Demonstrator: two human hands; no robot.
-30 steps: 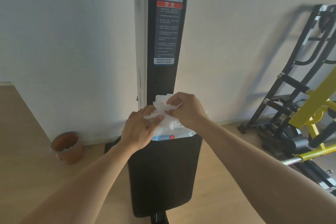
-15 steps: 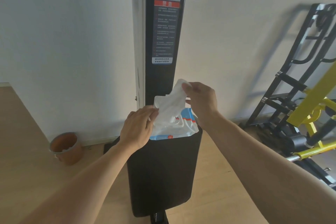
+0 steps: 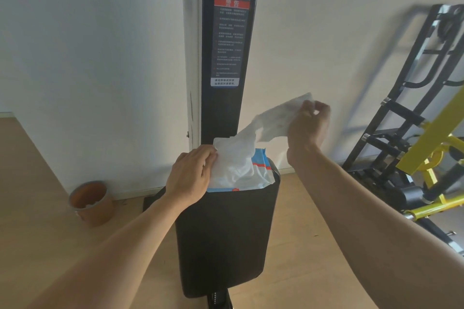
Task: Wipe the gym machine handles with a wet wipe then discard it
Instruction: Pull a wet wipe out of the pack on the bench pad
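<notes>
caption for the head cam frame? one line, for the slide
Right hand pulls a wet wipe from the pack steadied by the left hand on the black pad.

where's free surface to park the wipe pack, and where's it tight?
Free: the near half of the black seat pad, below the wipe pack; bare floor left of the brown bin. Tight: the pad's far end, with the pack, left hand and right hand pulling a wipe; the yellow machine fills the right.
</notes>
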